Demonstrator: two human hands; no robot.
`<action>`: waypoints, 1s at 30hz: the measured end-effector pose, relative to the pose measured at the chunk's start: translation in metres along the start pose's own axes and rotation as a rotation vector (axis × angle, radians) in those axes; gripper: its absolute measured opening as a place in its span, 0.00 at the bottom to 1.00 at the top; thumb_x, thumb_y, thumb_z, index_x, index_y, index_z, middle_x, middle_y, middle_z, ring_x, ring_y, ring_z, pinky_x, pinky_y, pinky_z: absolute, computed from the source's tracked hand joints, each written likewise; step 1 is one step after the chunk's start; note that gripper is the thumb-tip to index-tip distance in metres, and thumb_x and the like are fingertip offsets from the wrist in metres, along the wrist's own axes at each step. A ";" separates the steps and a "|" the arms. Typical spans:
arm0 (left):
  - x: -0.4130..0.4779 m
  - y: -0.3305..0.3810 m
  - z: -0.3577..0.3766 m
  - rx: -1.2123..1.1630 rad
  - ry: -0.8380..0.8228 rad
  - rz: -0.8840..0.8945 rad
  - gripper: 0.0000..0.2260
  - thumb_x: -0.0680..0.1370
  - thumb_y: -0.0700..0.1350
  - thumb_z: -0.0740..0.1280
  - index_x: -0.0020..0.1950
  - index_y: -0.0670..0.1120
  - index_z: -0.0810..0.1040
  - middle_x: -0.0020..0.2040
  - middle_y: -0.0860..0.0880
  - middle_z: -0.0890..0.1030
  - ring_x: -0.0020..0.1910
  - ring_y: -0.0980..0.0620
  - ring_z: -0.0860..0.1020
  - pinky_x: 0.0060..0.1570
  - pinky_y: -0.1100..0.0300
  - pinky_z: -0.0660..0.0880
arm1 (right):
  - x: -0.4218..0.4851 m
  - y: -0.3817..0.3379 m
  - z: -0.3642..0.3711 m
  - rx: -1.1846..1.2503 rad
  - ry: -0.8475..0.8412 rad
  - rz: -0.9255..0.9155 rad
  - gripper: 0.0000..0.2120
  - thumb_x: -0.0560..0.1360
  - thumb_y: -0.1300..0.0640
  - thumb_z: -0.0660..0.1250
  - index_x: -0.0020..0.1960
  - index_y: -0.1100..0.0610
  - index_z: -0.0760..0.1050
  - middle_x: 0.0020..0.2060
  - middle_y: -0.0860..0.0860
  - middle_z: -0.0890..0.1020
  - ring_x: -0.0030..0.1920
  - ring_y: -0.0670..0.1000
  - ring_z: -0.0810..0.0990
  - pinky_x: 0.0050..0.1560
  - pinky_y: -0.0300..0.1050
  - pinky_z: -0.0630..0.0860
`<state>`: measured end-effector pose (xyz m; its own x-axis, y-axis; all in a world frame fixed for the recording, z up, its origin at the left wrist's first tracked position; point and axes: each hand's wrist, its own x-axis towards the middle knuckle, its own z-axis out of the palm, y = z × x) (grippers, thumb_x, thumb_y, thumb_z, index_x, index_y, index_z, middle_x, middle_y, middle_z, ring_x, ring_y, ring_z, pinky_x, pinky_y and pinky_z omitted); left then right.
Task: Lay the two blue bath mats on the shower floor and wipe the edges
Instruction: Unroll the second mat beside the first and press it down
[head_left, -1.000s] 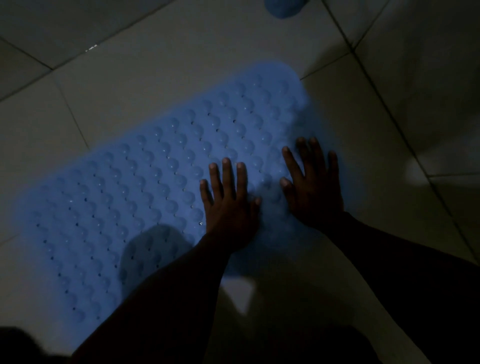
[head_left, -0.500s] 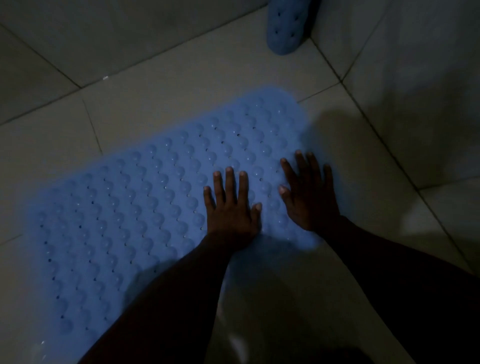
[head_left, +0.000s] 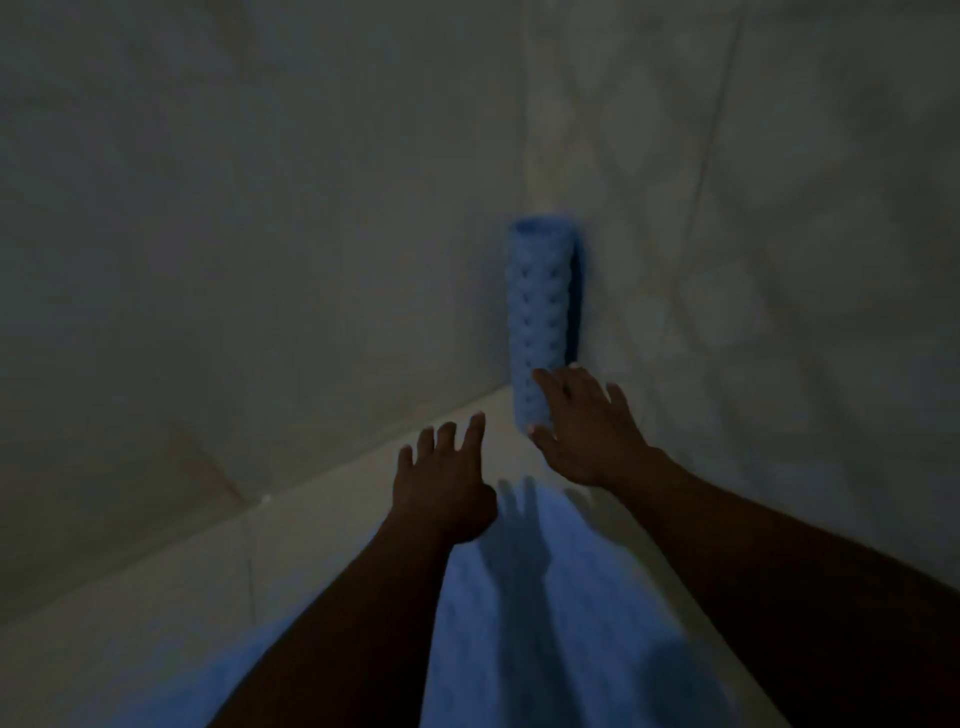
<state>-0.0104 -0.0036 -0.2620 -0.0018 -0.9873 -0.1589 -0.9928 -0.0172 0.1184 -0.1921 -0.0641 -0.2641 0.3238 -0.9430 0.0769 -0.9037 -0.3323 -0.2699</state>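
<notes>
A rolled blue bath mat (head_left: 540, 312) stands upright in the corner where two tiled walls meet. Its bubbled surface faces me. My right hand (head_left: 587, 426) is stretched out with fingers spread, right at the lower end of the roll; I cannot tell if it touches. My left hand (head_left: 441, 483) hovers open a little to the left and nearer to me, holding nothing. Below both arms, the other blue mat (head_left: 545, 623) lies flat on the pale floor, blurred, with the shadow of a hand on it.
Pale tiled walls (head_left: 260, 234) close in on the left and right (head_left: 779, 260), meeting behind the roll. A strip of light floor tile (head_left: 156, 597) runs along the left wall beside the flat mat. The scene is dim.
Both hands have lifted off the flat mat and moved forward toward the corner. My view has tilted up, so the rolled mat now stands in full view.
</notes>
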 end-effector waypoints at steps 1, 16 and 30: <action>0.012 -0.002 -0.025 0.012 0.057 0.009 0.40 0.78 0.53 0.63 0.82 0.54 0.42 0.82 0.45 0.53 0.80 0.42 0.52 0.76 0.41 0.55 | 0.018 0.000 -0.025 -0.018 0.031 -0.010 0.34 0.82 0.43 0.55 0.81 0.50 0.44 0.81 0.53 0.50 0.81 0.55 0.46 0.77 0.62 0.47; 0.148 0.044 -0.133 0.111 0.269 0.160 0.44 0.79 0.51 0.68 0.82 0.51 0.39 0.83 0.49 0.45 0.81 0.43 0.50 0.77 0.41 0.56 | 0.157 0.021 -0.121 -0.165 0.024 -0.030 0.33 0.76 0.57 0.69 0.76 0.56 0.58 0.75 0.57 0.62 0.75 0.58 0.62 0.72 0.58 0.65; 0.079 0.026 -0.127 0.111 0.388 0.199 0.21 0.80 0.48 0.65 0.73 0.51 0.68 0.73 0.49 0.70 0.72 0.46 0.67 0.66 0.44 0.71 | 0.066 0.001 -0.106 -0.161 0.285 -0.373 0.15 0.76 0.62 0.68 0.62 0.58 0.78 0.68 0.56 0.76 0.75 0.55 0.65 0.62 0.53 0.74</action>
<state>-0.0211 -0.1016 -0.1466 -0.1697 -0.9563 0.2379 -0.9846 0.1748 0.0002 -0.2015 -0.1288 -0.1578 0.5642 -0.7193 0.4053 -0.7799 -0.6255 -0.0245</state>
